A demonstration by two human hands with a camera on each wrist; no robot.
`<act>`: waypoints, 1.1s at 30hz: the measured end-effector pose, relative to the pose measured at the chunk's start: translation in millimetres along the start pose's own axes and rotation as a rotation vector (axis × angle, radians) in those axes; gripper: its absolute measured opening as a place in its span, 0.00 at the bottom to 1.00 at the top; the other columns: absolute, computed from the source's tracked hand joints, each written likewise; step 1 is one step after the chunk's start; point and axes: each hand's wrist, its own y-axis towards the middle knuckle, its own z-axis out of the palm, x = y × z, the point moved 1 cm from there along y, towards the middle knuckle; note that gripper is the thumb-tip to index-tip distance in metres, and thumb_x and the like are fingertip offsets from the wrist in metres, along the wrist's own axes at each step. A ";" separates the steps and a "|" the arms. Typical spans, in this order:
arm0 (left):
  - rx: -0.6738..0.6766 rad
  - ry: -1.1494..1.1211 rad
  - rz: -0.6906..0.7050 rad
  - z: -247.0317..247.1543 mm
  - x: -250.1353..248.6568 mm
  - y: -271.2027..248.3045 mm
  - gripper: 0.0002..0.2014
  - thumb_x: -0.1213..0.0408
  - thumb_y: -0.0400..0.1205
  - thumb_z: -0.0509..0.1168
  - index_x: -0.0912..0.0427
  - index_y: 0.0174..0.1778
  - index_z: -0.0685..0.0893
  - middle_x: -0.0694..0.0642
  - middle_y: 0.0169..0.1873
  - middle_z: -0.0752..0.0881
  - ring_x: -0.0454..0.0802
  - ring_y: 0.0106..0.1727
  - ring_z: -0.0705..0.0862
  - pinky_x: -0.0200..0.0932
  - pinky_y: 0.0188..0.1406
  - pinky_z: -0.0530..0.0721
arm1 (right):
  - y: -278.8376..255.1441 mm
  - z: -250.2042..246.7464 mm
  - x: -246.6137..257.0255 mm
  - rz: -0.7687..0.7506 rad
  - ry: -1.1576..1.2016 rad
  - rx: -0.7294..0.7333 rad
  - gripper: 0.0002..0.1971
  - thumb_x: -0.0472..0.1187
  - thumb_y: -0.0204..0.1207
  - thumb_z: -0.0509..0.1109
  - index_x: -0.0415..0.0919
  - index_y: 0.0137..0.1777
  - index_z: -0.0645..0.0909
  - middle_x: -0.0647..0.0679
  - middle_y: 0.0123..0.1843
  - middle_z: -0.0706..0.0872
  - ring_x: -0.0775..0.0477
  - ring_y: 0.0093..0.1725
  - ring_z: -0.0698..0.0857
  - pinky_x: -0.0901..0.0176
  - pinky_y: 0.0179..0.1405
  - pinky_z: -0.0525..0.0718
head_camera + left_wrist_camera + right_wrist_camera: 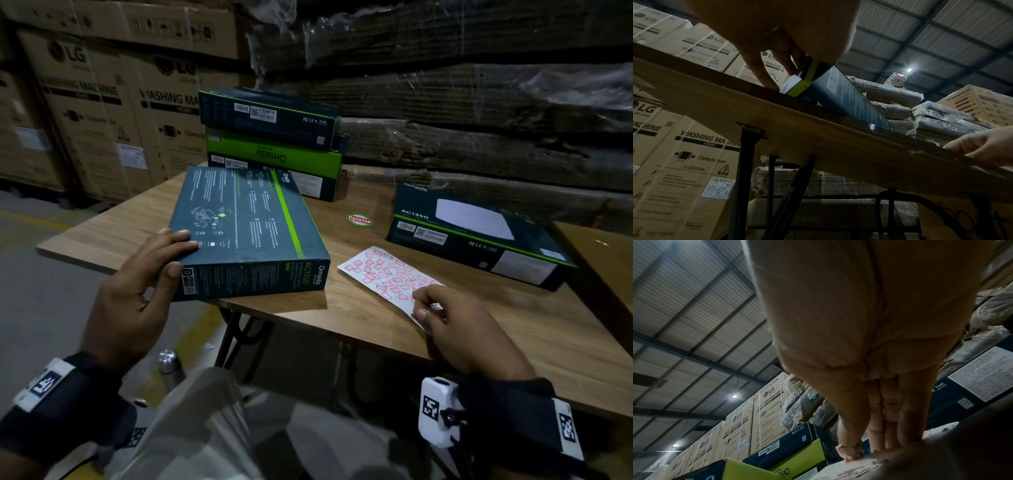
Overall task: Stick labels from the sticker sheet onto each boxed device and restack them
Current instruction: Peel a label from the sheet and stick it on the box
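The sticker sheet [390, 279] lies flat on the counter [376, 325] directly under the right hand [459, 329], while the box that looks next to be labelled [246, 226] sits to that hand's left, near but apart; so a peeled label would, I judge, travel leftward across a short strip of bare wood — and the right hand is the nearer one to both sheet and target face.

The right hand's thumb and fingertips [423, 313] are bent down onto the near end of the sheet, seemingly picking at a label; whether one is already lifted is too small to tell. The left hand [144, 291] grasps the near left corner of the box, thumb on the side wall and fingers laid over the top face, holding that end tilted up off the counter.

The box is a flat, shallow rectangle of smooth printed card, dark teal with a lime-green stripe; its long axis runs away from the person, slanting slightly leftward. The sheet is a thin white slip strewn with small red-bordered rectangular labels, its length slanting from far left to near right.

A second box [479, 236] lies flat to the far right; a stack of boxes [274, 144] stands at the back; a round sticker [359, 219] sits on the wood-grain laminate between them.
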 end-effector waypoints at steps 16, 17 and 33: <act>-0.017 0.000 0.002 0.6 -2.1 -0.9 0.20 0.55 0.95 0.58 0.58 0.78 0.86 0.52 0.81 0.83 0.48 0.89 0.73 0.61 0.90 0.70 | 0.3 0.4 -3.5 0.010 0.049 0.024 0.13 0.37 0.80 0.77 0.54 0.37 0.84 0.51 0.55 0.94 0.47 0.58 0.89 0.44 0.63 0.86; -0.016 0.002 0.001 0.6 -2.3 -0.9 0.20 0.55 0.95 0.58 0.58 0.78 0.86 0.52 0.81 0.83 0.48 0.89 0.73 0.61 0.90 0.70 | 0.3 0.1 -2.6 0.011 0.059 0.027 0.13 0.37 0.81 0.77 0.56 0.39 0.84 0.51 0.55 0.93 0.47 0.58 0.88 0.44 0.64 0.86; -0.013 -0.013 0.003 0.1 -0.3 -1.2 0.20 0.56 0.95 0.58 0.57 0.78 0.86 0.51 0.82 0.82 0.49 0.90 0.73 0.66 0.88 0.72 | -1.7 -6.1 7.9 0.056 0.170 -0.155 0.09 0.36 0.80 0.80 0.51 0.45 0.85 0.57 0.52 0.91 0.55 0.55 0.88 0.55 0.51 0.80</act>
